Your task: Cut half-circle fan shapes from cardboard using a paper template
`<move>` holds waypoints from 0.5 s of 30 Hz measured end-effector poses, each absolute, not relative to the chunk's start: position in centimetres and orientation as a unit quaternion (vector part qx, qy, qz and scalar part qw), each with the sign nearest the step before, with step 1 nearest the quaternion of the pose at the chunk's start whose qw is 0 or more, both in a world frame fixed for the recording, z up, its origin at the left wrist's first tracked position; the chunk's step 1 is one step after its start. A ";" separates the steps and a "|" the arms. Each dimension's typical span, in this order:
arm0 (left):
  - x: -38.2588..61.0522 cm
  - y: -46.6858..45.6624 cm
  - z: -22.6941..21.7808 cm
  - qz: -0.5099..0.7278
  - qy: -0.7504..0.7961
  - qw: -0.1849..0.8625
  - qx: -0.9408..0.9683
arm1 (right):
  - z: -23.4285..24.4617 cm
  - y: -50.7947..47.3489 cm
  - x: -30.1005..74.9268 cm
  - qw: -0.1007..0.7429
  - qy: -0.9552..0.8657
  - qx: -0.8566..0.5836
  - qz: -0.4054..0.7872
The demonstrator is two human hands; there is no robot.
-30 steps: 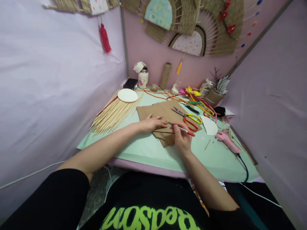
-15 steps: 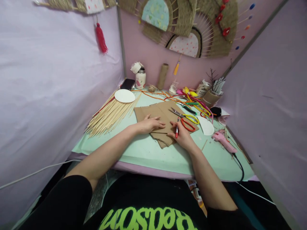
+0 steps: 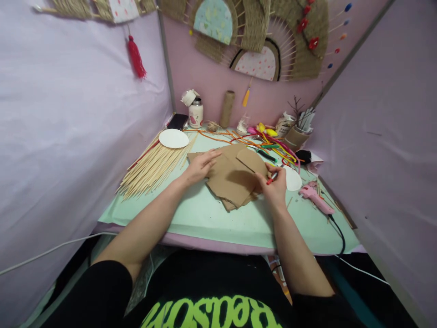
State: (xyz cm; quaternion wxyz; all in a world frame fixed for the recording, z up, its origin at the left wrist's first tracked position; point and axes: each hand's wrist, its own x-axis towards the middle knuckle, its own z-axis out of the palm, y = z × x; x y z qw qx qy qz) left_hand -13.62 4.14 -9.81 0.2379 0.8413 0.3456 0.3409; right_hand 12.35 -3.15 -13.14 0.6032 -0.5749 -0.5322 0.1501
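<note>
My left hand lies with its fingers stretched out on the upper left part of some brown cardboard sheets. These sheets overlap and have torn lower edges. In my right hand is a red pen, pointing up and to the right. The same hand pinches the edge of a half-round cardboard piece, raised at a tilt over the right part of the sheets, with a shadow beneath it. The scissors are almost wholly hidden behind this piece and the hand.
Thin wooden sticks lie at left under a white oval piece. A white half-round piece and a pink glue gun lie at right. Behind are green-handled pliers, coloured cords and a white bottle.
My right hand has moved right and up, lifting the half-round cardboard piece off the sheets, the pen still in it. My left hand has slid slightly left and up. The scissors have become covered.
</note>
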 end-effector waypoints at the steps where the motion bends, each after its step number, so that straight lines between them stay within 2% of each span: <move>1: -13.9 4.2 -9.7 0.359 0.361 0.233 0.828 | -13.0 -3.1 12.6 0.621 -0.510 -0.578 0.139; 9: -14.7 4.8 -10.3 0.410 0.482 0.192 0.750 | -13.0 -3.1 13.4 0.690 -0.409 -0.591 0.087; 15: -14.1 4.0 -10.2 0.343 0.464 0.166 0.800 | -13.5 -2.8 13.6 0.725 -0.382 -0.561 0.118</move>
